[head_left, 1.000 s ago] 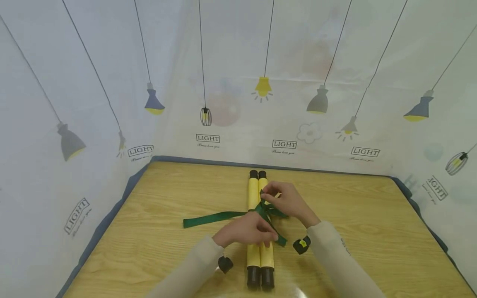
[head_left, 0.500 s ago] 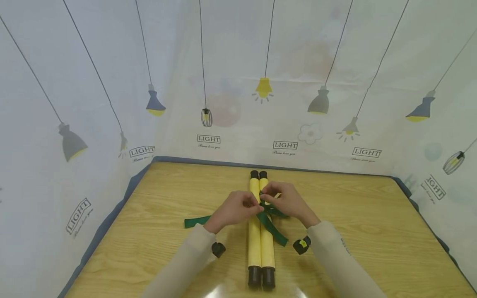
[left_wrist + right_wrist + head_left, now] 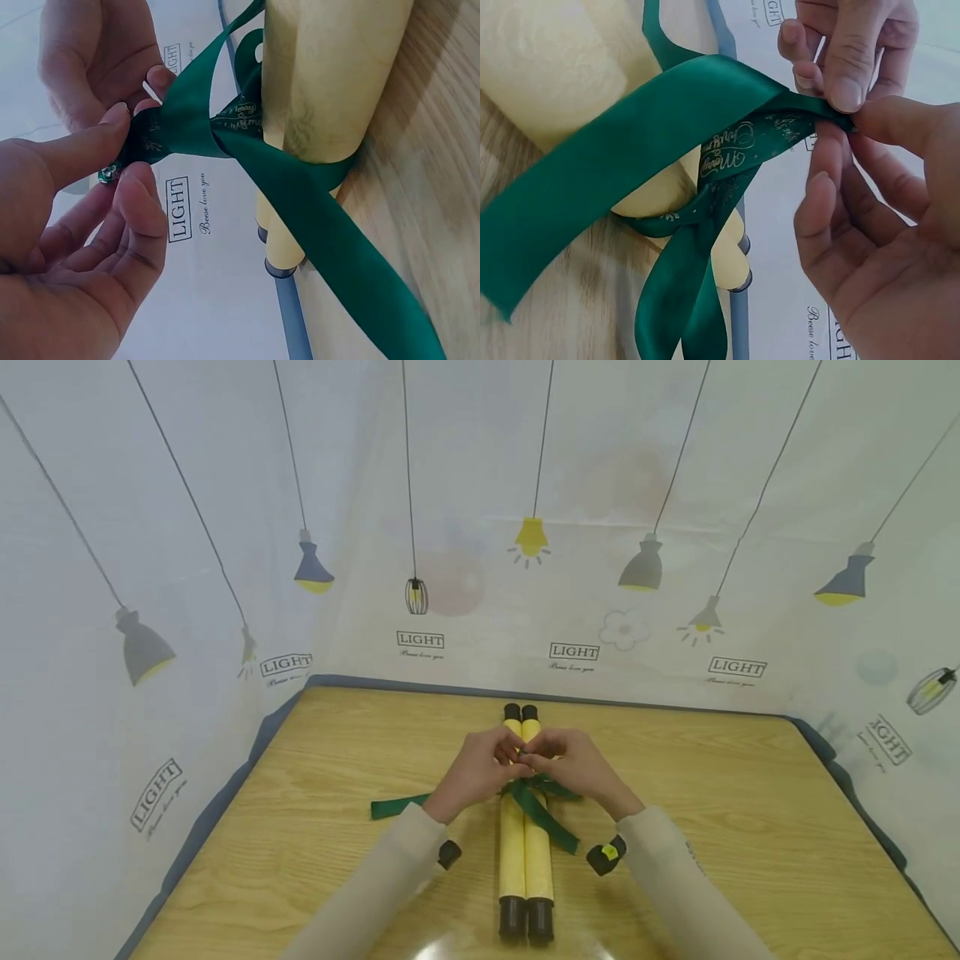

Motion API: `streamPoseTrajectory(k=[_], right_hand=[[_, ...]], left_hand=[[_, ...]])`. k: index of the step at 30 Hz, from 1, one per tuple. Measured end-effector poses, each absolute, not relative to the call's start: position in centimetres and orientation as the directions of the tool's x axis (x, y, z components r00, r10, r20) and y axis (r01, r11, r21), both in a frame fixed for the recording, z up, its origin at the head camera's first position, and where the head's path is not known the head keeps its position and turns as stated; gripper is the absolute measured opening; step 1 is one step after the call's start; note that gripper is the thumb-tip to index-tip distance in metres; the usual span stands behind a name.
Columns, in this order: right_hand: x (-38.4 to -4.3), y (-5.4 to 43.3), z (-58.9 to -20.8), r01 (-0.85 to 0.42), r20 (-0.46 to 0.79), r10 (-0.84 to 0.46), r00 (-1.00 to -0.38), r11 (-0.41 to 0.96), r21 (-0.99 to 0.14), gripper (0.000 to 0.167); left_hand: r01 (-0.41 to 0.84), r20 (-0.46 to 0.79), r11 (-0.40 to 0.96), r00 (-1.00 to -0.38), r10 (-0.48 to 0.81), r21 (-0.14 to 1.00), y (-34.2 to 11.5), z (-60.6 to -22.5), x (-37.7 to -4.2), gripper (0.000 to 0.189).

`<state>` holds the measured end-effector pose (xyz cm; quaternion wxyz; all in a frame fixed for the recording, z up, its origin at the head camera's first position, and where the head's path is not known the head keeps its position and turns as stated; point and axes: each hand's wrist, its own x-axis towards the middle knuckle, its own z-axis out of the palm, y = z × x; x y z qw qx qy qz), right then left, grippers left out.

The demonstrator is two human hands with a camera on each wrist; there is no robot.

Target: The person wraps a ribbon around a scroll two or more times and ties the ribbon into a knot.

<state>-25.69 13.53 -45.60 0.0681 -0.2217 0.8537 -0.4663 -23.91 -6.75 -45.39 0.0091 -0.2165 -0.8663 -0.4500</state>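
Observation:
Two yellow rods with dark end caps, a left rod and a right rod, lie side by side on the table. A green ribbon with printed lettering goes round them and is crossed in a knot. Above the rods my left hand pinches a folded part of the ribbon between thumb and fingers. Right beside it, my right hand pinches the same raised fold, tip to tip with the left. A loop hangs below the knot in the right wrist view. In the head view, the hands hide the pinched fold.
The wooden table has a blue-grey edging. White sheets printed with lamps stand behind it and at both sides. A loose ribbon tail reaches left across the tabletop.
My left hand has moved up from over the rods to meet the right hand and now pinches the ribbon there. The right hand has kept its pinch nearly in place.

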Motion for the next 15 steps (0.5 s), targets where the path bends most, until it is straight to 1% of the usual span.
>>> streamPoseTrajectory(k=[3, 8, 11, 15], right_hand=[[-25.67, 13.63, -45.65, -0.237, 0.018, -0.436, -0.900, 0.454, -0.859, 0.017], [-25.57, 13.86, -45.61, -0.144, -0.064, -0.428, -0.901, 0.436, -0.889, 0.022], [-25.58, 14.00, -45.65, -0.108, -0.095, -0.427, -0.899, 0.426, -0.899, 0.024], [-25.65, 14.14, -45.62, -0.090, -0.106, -0.425, -0.899, 0.416, -0.905, 0.026]], left_hand=[[0.375, 0.209, 0.504, -0.911, 0.355, 0.778, -6.69, -45.47, -23.85, 0.022], [0.385, 0.227, 0.510, -0.910, 0.346, 0.769, -6.69, -45.58, -23.85, 0.013], [0.401, 0.256, 0.501, -0.907, 0.333, 0.767, -6.71, -45.64, -23.88, 0.008], [0.419, 0.290, 0.472, -0.901, 0.323, 0.776, -6.67, -45.76, -23.95, 0.008]])
